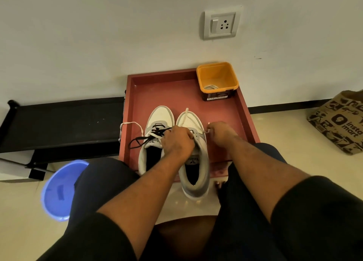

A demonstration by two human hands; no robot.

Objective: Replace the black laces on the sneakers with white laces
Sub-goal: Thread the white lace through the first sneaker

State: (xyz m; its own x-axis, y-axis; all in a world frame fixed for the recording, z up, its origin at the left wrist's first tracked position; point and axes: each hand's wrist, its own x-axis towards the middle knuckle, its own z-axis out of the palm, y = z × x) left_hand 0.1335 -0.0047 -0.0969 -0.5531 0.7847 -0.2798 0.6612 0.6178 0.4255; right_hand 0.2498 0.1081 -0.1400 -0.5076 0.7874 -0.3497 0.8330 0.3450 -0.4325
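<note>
The sneakers sit side by side on a red tray (137,95), toes toward its far edge and heels toward the near edge; the right sneaker (194,156) overhangs that near edge with its grey heel, and the left sneaker (157,121) lies just beside it, nearer the tray's left edge; black laces (144,138) are threaded through the left sneaker's upper eyelets and a loose loop of them trails toward the left edge; a white lace (127,125) runs from beneath that shoe out over the tray's left rim; another white lace (186,116) lies along the toe of the right sneaker, its end pointing to the far edge; the person's left hand (177,142) rests curled over the right sneaker's eyelet area, its fingers bent onto the shoe, though exactly what they grasp is hidden; the right hand (220,133) pinches the other end of the white lace just beside the shoe's right side, pulling it taut; an orange tub (217,79) stands in the tray's far right corner with a coiled white lace inside; a blue bowl (59,190) sits on the floor left of the tray, beside a black rack (59,121); a printed paper bag (341,121) stands well to the right; a wall socket (222,23) is above the tray.
</note>
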